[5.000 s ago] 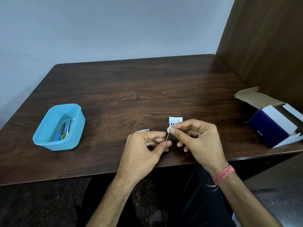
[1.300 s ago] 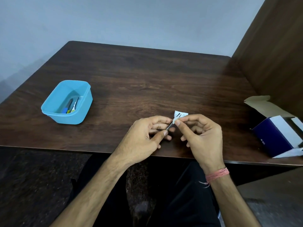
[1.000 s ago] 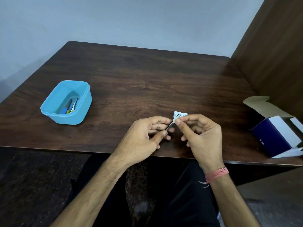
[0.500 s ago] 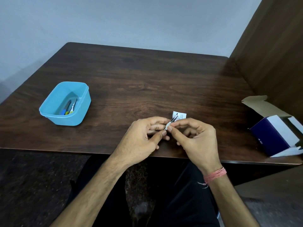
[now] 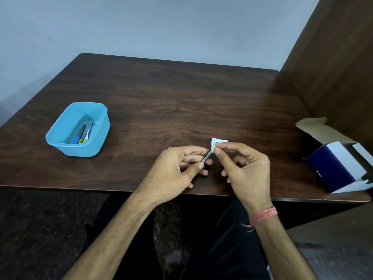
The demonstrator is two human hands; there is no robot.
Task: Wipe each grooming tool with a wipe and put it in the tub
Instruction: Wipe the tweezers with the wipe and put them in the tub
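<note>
Dark wooden table (image 5: 181,102), blue tub (image 5: 77,129) at left: slim metal tool (image 5: 206,157) pinched in left hand (image 5: 175,174), wipe (image 5: 212,152) pinched around it by right hand (image 5: 245,168); best drawn full-length, firmly.

A dark wooden table (image 5: 181,93) with a rounded far corner stands against a plain pale grey-blue wall (image 5: 141,27); a brown wood-grain panel (image 5: 333,63) rises along its right edge; below the near edge lies a dark speckled floor (image 5: 40,229); the light is soft and even.
</note>
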